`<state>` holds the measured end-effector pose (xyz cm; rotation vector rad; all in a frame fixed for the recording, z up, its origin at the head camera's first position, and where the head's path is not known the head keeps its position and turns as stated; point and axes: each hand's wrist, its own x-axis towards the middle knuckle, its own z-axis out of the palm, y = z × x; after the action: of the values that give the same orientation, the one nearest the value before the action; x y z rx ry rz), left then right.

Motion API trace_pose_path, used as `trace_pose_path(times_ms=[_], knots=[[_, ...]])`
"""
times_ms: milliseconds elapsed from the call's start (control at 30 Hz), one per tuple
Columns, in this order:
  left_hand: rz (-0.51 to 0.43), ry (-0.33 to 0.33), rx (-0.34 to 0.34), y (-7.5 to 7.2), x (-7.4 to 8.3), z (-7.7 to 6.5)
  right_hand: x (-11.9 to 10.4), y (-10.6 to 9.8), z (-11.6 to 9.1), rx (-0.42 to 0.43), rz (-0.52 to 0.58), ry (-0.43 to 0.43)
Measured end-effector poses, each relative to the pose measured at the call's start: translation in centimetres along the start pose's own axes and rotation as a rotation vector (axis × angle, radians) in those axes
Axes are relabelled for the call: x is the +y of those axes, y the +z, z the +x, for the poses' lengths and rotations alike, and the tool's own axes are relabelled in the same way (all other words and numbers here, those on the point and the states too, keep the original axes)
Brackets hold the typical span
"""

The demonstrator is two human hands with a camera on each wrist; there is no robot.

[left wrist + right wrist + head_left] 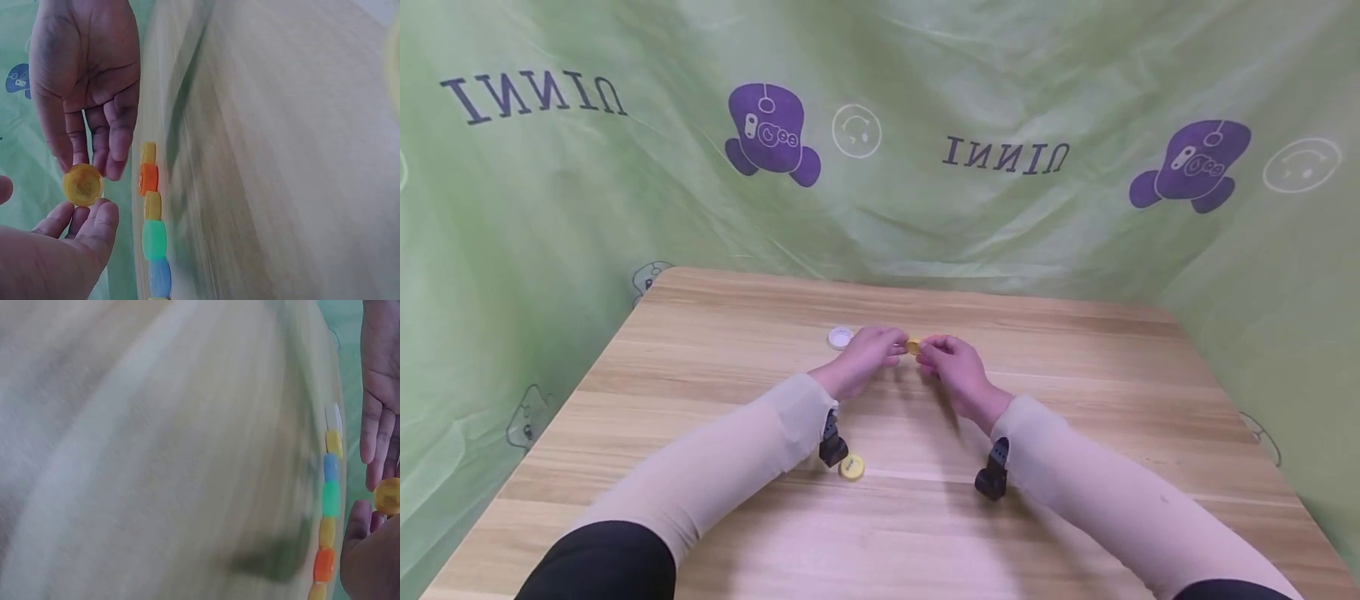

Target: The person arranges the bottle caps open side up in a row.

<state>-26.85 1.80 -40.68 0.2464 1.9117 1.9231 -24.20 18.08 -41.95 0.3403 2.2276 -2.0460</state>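
A round yellow bottle cap [913, 346] is held up over the far part of the table, between the fingertips of both hands. My left hand [867, 357] pinches its left edge, while my right hand [957, 367] has its fingertips on the right edge. In the left wrist view the hollow side of the cap [83, 185] shows, with left fingers [94, 225] below and right fingers [115, 134] above. The right wrist view catches only part of the cap [388, 496] at its edge.
Behind the hands runs a row of caps on the wooden table [700, 333], including a white cap [840, 337], a green cap [331, 499], a blue cap [330, 467] and an orange cap [324, 565]. Another yellow cap [852, 467] lies near the left wrist. A green curtain [895, 225] hangs behind.
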Motion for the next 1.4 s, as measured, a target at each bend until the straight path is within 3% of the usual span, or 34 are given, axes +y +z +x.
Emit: trace_pose_path(times_ms=[367, 600, 800, 1067, 1300, 1400], knots=[[-0.036, -0.032, 0.02, 1.7, 0.8, 1.9, -1.5, -1.9, 1.5, 0.032, -0.018, -0.036], [-0.107, -0.068, -0.022, 2.9, 1.3, 3.3, -1.9, -2.9, 1.9, 0.066, -0.042, 0.015], [-0.154, -0.062, 0.016, 3.9, 1.5, 4.1, -2.3, -4.1, 2.6, 0.034, 0.008, 0.049], [-0.09, -0.017, 0.089, 6.3, 0.9, 4.5, -2.2, -6.1, 3.4, -0.002, 0.007, 0.094], [-0.08, 0.008, 0.094, 8.4, 0.5, 4.9, -1.8, -8.0, 4.1, -0.001, -0.006, 0.107], [-0.034, 0.019, 0.088, 9.1, 0.3, 5.2, -1.5, -8.7, 4.3, -0.011, 0.0, 0.116]])
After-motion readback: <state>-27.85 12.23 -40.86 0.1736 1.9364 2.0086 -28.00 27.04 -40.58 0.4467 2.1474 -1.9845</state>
